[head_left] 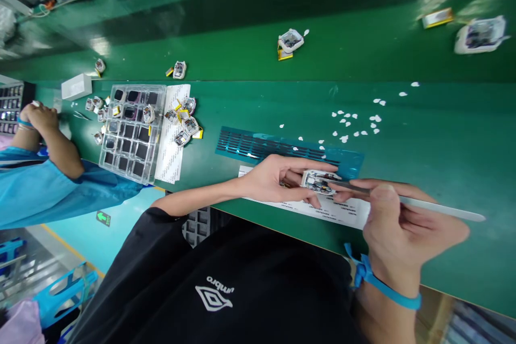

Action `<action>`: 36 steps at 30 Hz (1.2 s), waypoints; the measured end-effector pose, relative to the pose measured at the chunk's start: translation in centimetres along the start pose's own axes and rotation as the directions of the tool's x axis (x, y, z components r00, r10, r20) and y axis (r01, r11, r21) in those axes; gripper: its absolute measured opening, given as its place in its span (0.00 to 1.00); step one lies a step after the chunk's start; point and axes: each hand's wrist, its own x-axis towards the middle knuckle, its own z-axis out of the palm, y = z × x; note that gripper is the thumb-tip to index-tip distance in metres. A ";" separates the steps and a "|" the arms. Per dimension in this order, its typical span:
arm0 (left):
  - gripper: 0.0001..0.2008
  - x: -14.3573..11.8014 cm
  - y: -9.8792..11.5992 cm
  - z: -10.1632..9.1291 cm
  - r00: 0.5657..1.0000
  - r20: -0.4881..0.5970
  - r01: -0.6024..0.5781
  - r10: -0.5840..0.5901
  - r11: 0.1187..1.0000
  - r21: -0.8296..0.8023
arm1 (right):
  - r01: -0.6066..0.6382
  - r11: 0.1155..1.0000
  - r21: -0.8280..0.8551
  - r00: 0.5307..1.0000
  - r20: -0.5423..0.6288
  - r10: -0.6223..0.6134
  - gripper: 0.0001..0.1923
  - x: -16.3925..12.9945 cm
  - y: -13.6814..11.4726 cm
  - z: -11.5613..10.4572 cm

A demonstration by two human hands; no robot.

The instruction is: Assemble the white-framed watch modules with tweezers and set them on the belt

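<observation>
My left hand (272,178) is closed around an open white watch case (318,181), its circuit board facing up. Fingers and thumb grip the case's edges. My right hand (395,220) pinches slim metal tweezers (443,209), whose tips reach the case's right side; whether they hold anything there is too small to tell. Below both hands lies a white printed label sheet (346,216). A blue translucent sheet with dark slots (242,142) sits just beyond the left hand, partly covered by it. Small white tabs (345,123) are scattered past the hands.
Other open watch cases with yellow-edged batteries stand along the bench, one at centre back (291,41) and one at far right (481,36). To the left are a clear compartment tray (159,134), a paper sheet (171,156), a white box (76,86) and a co-worker's hands (42,116).
</observation>
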 end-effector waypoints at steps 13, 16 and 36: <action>0.27 0.0 0.4 0.2 0.999 -0.035 0.038 -0.040 0.998 -0.043 | 0.090 0.994 -0.054 0.995 0.042 -0.088 0.07 -0.1 0.2 -0.1; 0.21 0.0 0.6 0.3 0.994 -0.054 0.086 -0.090 0.994 -0.074 | 0.147 0.985 -0.092 0.986 0.098 -0.138 0.07 -0.4 0.5 -0.4; 0.19 1.2 -0.9 -0.7 0.925 0.298 -0.318 0.235 0.055 0.946 | 0.343 0.904 -0.253 0.891 0.392 -0.228 0.10 3.6 1.8 -3.8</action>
